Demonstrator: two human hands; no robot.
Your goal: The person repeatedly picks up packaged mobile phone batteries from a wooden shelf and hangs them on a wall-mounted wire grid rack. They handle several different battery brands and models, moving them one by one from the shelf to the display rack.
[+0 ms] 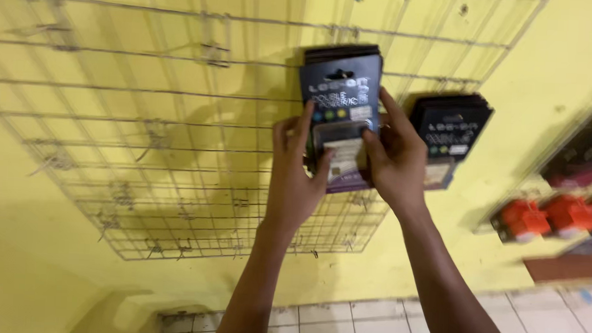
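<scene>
Both your left hand (pixel 294 170) and right hand (pixel 396 157) had a closed grip on the dark packet stack (pixel 342 98), held against the wire rack (pixel 144 146); whether it hung on a hook yet, you couldn't tell.

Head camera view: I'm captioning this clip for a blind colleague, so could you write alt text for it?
Two bare hands, the left hand and the right hand, grip a stack of dark blue flat retail packets against a wire grid rack on a yellow wall. A second stack of black packets hangs just right, with orange-red items further right.
</scene>
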